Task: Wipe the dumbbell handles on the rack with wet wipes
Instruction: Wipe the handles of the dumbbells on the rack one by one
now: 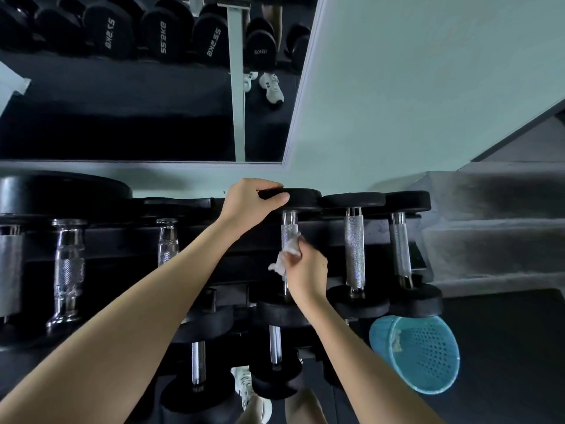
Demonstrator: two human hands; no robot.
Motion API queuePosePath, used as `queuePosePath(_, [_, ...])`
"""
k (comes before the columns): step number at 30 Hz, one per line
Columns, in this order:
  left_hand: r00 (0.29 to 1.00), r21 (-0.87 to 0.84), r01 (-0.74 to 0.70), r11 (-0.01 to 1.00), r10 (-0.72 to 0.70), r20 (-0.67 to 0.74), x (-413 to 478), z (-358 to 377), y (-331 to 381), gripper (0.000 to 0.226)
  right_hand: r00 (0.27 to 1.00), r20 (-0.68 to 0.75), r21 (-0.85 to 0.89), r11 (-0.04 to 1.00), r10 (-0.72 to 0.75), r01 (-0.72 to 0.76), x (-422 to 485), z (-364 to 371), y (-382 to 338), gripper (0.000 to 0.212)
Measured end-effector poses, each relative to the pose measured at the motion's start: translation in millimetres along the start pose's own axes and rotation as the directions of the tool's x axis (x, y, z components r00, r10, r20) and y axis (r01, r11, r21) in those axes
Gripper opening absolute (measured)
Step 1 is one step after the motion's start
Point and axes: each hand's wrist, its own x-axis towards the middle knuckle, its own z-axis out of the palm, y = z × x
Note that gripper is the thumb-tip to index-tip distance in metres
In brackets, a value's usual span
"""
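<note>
while our left hand curls over the rim of the dumbbell's far head at twelve o'clock, our right hand pinches a bunched wet wipe against the knurled handle, about halfway along it. the dumbbell lies on the top tier of the rack, its handle running from twelve to six, with its near head just beneath our right wrist.

to do this step well, we judge the wipe should wrap round the bar rather than dab one side (knurling likely traps grime in its grooves). so we'd close the fingers further round, then twist as we slide toward twelve and back toward six, right up to both collars. the left hand's grip matters too: it steadies the weight so the bar doesn't roll under the rubbing. the underside of the handle is hidden from us, so it deserves a deliberate pass.

the next knurled handle lies at three o'clock of this one, apparently next in line. a blue basket with a pale scrap inside sits at four o'clock, handy once this wipe dries out.
</note>
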Motion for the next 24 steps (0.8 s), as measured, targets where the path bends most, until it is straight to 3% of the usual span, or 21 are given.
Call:
queuePosePath(5, [1.0,-0.018,0.019,1.0,-0.018,0.007,-1.7,0.3,-0.1,0.034,0.999,0.047,-0.206,0.979,0.006,0.004,2.6,-9.1,16.5,0.013])
queuePosePath(9, [1.0,-0.008,0.025,1.0,-0.024,0.006,-3.0,0.3,1.4,0.034,0.999,0.034,-0.115,0.993,-0.022,0.026,-3.8,-13.6,15.8,0.058])
queuePosePath(10, [0.999,0.001,0.031,1.0,-0.031,0.01,-3.0,-0.1,2.5,0.034,1.0,-0.003,-0.086,0.996,-0.028,0.028,-4.7,-12.6,17.5,0.06])
queuePosePath(18, [0.995,0.014,0.096,0.995,-0.096,-0.001,-5.1,-0.1,7.5,0.034,0.986,-0.153,0.03,0.997,-0.071,0.076,0.1,-5.2,17.2,0.029])
queuePosePath(24, [0.995,0.016,0.099,0.995,-0.099,-0.015,-5.7,1.5,8.0,0.034,0.975,-0.207,0.213,0.977,0.077,-0.032,31.4,4.2,-13.2,0.016])
